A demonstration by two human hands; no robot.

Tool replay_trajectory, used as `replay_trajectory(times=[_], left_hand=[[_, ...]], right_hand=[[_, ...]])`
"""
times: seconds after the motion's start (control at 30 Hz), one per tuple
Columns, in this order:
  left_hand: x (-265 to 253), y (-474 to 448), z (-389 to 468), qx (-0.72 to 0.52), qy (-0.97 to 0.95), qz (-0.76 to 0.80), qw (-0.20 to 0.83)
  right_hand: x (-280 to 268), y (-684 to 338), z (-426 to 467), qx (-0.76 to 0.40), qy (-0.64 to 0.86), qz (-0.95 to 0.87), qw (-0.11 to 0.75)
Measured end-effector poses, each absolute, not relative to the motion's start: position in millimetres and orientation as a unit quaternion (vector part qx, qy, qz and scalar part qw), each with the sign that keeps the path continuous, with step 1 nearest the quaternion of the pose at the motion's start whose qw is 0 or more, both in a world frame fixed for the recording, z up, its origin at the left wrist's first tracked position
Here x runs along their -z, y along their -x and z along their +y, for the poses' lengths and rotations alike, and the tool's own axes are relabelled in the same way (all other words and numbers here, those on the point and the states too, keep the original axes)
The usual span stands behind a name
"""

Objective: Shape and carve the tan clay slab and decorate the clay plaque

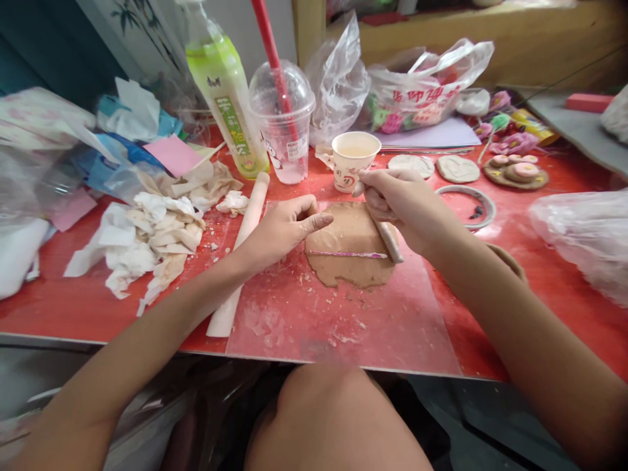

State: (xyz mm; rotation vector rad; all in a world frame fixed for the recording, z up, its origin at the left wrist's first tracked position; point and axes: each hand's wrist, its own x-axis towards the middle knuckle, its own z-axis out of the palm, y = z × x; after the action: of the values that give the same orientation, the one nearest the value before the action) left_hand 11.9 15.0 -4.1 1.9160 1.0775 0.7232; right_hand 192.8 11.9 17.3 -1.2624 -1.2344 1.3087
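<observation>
Curling inward, the right hand [400,203] has its thumb and forefinger pinched near the paper cup [350,160]; a grey stick [391,245] runs out below, though I can't tell whether those fingers grip it. Over on the left hand [289,226], the fingers are half bent, thumb stretched apart from the forefinger, nothing seen between them, right by the clay's edge.

And here's the clay [338,229], a flat brown slab between the hands, a thin purple-streaked stick [348,254] lying across it! It sits on a clear sheet [417,343], crumbs scattered around, all on a bright red counter [29,320].

Out to the left: a rolling pin [252,219] lying aslant, then crumpled tissues [147,242] in a heap. To the right, a ring [461,189] lies flat, two pale discs [411,166] just beyond.

Farther back, a green-labelled bottle [226,98] leans beside a plastic cup [294,149] with a red straw [272,52], and a printed carrier bag [426,98] bulges before a yellowish wooden ledge [530,46]. Below the counter's near edge, a bare knee [333,418]!
</observation>
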Motion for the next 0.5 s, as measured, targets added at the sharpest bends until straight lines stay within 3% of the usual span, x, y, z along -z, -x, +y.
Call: replay_trajectory(times=[0.33,0.5], left_hand=[[2.1,-15.3,12.8,-0.288,-0.709,0.439,0.471],[2.8,-14.3,14.2,-0.274,-0.724,0.455,0.440]], right_hand=[[-18.3,-191.6,12.5,-0.534,0.511,-0.498,0.454],[-17.3,-191.7,12.0,-0.531,0.514,-0.499,0.452]])
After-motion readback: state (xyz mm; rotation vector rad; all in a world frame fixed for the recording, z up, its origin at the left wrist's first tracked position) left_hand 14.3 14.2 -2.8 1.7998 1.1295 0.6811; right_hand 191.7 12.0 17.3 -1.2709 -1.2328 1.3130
